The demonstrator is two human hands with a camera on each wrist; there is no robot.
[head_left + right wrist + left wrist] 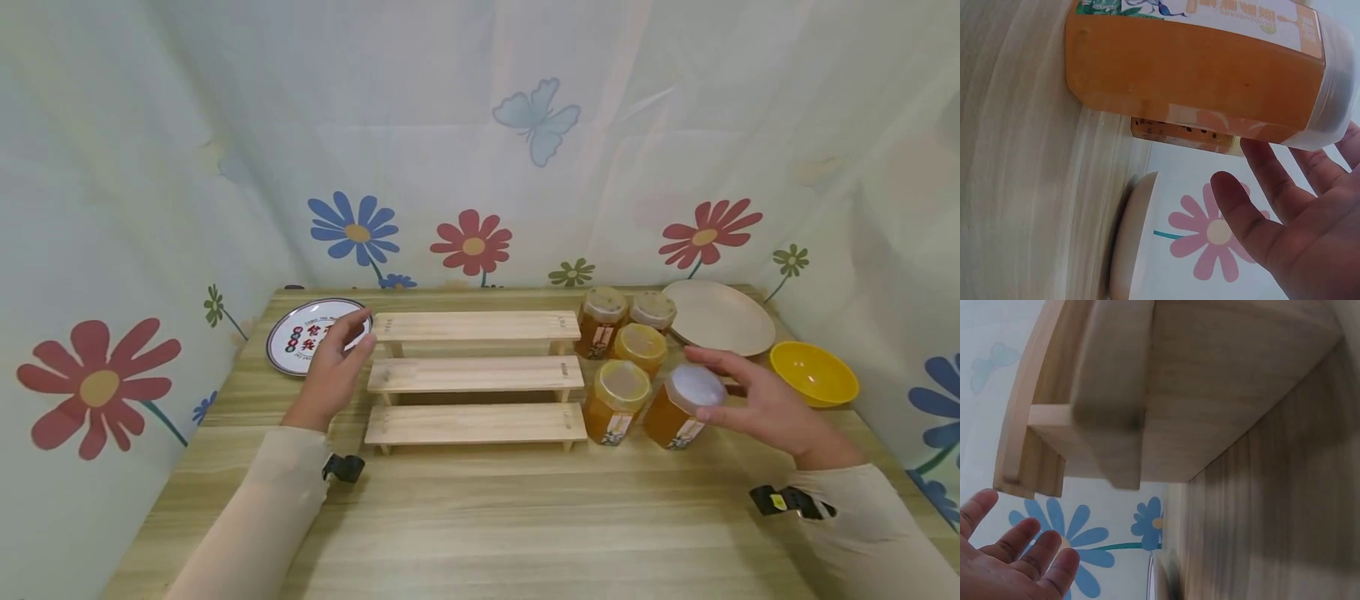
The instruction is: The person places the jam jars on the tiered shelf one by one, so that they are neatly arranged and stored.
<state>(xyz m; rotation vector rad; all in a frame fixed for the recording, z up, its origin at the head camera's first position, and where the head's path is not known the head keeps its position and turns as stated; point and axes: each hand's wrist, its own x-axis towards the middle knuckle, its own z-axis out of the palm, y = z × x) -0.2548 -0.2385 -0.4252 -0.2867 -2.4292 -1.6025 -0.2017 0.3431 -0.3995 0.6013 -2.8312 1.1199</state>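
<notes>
A three-tier wooden stepped rack (477, 377) stands mid-table. By the left end of its top step is my left hand (335, 367), its fingers extended and nothing held. In the left wrist view, the fingers (1035, 553) are just off the rack's end. My right hand (772, 410) is at the white-lidded honey jar (684, 405), thumb near the lid's front and fingers behind it. Seen from the right wrist, the fingers are spread beside the lid (1334, 87); contact is unclear. Next to this jar stand a yellow-lidded jar (618, 400) and several others, including a darker one (600, 323).
A round plate with printed lettering (283, 343) lies at the back left, partly behind my left hand. Back right, a beige plate (722, 317) sits beside a yellow bowl (813, 373). A flower-printed curtain (420, 150) encloses the wooden table (480, 525) at back and sides.
</notes>
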